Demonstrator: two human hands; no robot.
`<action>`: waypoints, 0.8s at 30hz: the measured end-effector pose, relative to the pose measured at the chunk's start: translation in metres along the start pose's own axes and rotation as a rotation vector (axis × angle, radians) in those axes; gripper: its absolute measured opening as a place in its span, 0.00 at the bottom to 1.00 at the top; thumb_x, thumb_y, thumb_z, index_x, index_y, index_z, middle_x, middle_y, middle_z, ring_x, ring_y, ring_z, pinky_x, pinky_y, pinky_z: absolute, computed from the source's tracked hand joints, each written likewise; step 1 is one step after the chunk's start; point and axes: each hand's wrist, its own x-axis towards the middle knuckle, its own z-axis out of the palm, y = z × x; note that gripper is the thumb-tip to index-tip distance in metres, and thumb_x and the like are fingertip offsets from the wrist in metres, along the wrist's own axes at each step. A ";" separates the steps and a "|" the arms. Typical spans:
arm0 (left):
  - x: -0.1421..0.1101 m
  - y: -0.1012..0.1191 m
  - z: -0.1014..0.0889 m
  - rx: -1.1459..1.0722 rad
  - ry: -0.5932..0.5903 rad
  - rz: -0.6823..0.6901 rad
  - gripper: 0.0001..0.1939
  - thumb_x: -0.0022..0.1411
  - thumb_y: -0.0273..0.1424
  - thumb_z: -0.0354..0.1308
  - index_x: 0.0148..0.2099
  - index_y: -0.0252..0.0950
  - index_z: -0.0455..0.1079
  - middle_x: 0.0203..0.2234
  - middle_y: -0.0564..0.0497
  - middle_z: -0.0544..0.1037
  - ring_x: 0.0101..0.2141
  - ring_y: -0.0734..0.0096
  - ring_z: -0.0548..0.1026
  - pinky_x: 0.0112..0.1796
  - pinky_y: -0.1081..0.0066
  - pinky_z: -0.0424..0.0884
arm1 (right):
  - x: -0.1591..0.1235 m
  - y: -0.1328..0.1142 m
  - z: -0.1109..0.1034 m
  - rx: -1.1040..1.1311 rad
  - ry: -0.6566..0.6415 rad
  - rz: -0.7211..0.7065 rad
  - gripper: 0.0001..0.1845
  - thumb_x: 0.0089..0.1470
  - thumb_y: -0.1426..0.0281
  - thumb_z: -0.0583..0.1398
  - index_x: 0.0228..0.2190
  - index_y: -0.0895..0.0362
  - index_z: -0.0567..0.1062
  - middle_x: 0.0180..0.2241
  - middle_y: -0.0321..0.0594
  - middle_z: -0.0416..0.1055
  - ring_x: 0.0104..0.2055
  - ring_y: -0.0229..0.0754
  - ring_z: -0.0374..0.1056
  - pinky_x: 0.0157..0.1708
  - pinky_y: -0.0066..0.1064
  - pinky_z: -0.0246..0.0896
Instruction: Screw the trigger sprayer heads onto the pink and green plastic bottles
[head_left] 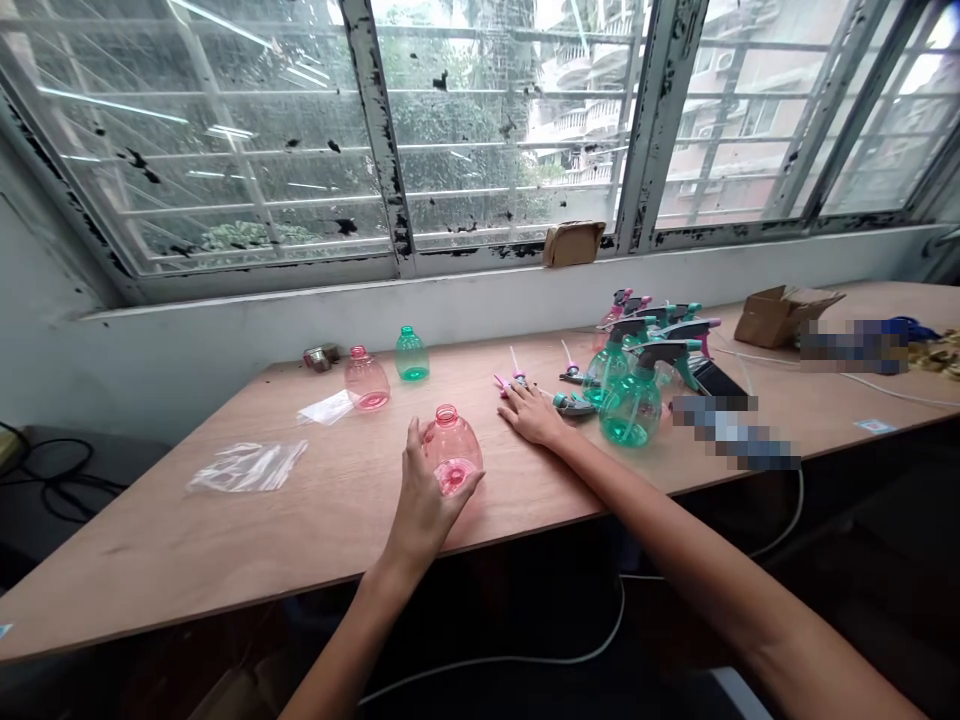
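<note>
My left hand (431, 490) grips a pink, see-through bottle (459, 445) with an open threaded neck, held upright near the front of the table. Over a pink-and-grey spray trigger head (504, 382) lies my right hand (534, 415), fingers stretched and apart, partly hiding it. A thin tube sticks out beyond those fingers. Beside that hand are another spray trigger head (571, 403) in grey and green, and one more (576, 377) just behind. Further back stand a pink bottle (367, 380) and a green bottle (412, 355), both without tops.
Several assembled spray bottles, including a green one (631, 410), stand right of my right hand. A clear plastic bag (251, 467) and white paper (326, 408) lie left. A cardboard box (780, 318) is at the right. The wooden table (330, 530) meets a windowed wall.
</note>
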 end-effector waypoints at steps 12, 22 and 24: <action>-0.010 -0.001 0.005 -0.065 -0.134 -0.048 0.54 0.58 0.37 0.65 0.71 0.42 0.29 0.65 0.34 0.55 0.61 0.50 0.62 0.59 0.47 0.61 | -0.045 -0.004 -0.007 0.039 0.058 -0.313 0.24 0.65 0.60 0.56 0.59 0.51 0.67 0.62 0.49 0.59 0.62 0.53 0.56 0.61 0.48 0.50; -0.012 0.003 0.003 0.037 -0.191 -0.019 0.50 0.59 0.40 0.64 0.71 0.42 0.34 0.65 0.35 0.57 0.60 0.49 0.66 0.58 0.47 0.61 | 0.015 -0.013 0.011 0.042 0.107 -0.151 0.18 0.66 0.73 0.51 0.55 0.57 0.70 0.58 0.50 0.66 0.61 0.50 0.57 0.58 0.43 0.58; -0.011 0.001 0.002 -0.008 -0.211 -0.072 0.48 0.59 0.41 0.64 0.70 0.39 0.38 0.64 0.34 0.60 0.60 0.47 0.66 0.58 0.47 0.61 | 0.015 -0.020 0.012 0.058 0.137 -0.101 0.18 0.66 0.77 0.49 0.52 0.60 0.71 0.55 0.55 0.69 0.59 0.52 0.60 0.56 0.45 0.59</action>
